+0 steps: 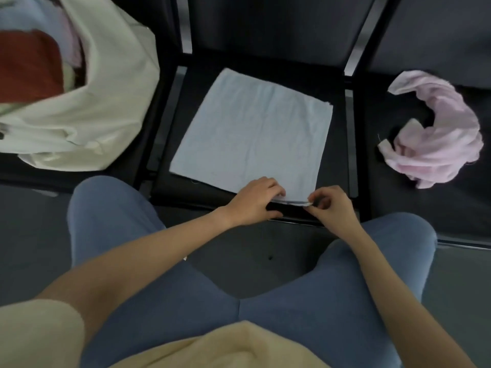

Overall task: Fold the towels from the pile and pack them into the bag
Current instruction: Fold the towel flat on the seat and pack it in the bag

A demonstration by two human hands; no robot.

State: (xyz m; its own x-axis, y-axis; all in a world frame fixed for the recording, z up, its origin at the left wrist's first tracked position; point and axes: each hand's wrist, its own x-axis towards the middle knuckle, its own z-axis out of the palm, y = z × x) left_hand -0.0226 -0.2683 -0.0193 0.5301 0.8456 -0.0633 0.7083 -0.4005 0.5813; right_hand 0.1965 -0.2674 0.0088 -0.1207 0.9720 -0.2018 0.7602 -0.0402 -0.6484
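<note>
Pale blue towel (252, 128) lies flat on the black seat (337, 160); both hands, left hand (253, 201) and right hand (332, 205), pinch its six o'clock corner, bag (106, 102) at ten, pink towel (438, 131) at three

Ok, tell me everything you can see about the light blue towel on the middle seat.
The light blue towel is a thin, faintly creased cloth lying flat and roughly square on the dark middle seat, turned slightly askew. Layered edges at its far right corner suggest it is already folded. Both hands grip its near right corner: the left hand beside the right hand, lifting that edge slightly.
</note>
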